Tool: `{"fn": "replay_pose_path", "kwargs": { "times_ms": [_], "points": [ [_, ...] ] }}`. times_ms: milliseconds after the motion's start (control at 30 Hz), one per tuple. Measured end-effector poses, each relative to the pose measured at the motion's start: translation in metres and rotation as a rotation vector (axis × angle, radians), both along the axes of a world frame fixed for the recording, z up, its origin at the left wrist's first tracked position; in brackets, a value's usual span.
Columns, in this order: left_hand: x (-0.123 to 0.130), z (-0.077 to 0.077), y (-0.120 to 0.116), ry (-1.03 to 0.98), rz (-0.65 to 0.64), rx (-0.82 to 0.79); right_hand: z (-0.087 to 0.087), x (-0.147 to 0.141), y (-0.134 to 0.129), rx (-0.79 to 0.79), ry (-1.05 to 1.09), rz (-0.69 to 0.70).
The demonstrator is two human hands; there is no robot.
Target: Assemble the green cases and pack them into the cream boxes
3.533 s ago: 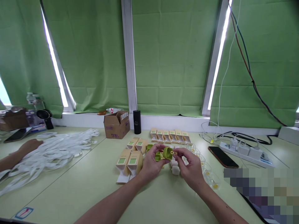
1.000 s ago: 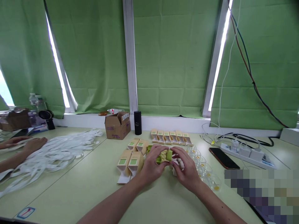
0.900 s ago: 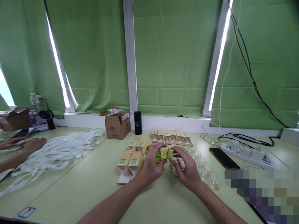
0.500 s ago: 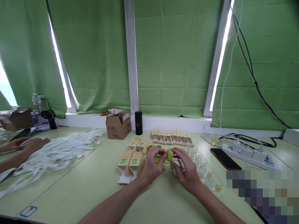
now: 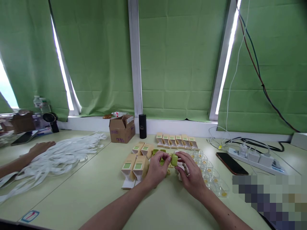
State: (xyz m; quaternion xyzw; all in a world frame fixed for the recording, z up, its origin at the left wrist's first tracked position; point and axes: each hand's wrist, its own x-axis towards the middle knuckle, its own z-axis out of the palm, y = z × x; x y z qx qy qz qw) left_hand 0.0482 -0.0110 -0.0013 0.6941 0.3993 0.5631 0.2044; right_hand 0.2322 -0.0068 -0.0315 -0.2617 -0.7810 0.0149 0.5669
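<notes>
Over the desk [image 5: 91, 179], right of the tan cartons [image 5: 142, 160], the small green case [image 5: 174, 160] is pinched in a narrow grip by left hand [image 5: 157, 170] and right hand [image 5: 191, 171] alike, and seems light, stiff and slippery, best held by its sides.

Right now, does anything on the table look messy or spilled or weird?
Yes: the white straps on the left lie in a loose, jumbled heap, while the cartons at the back form a neat row. Nothing looks spilled, though the lower-right corner is blurred out.
</notes>
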Motion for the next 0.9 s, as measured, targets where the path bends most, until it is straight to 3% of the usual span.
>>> {"fn": "replay_pose_path", "kwargs": {
  "times_ms": [900],
  "points": [
    [-0.0012, 0.0013, -0.0005, -0.028, -0.006, -0.04, -0.0018, 0.0013, 0.0005, -0.02, -0.008, 0.006]
  ]
}}
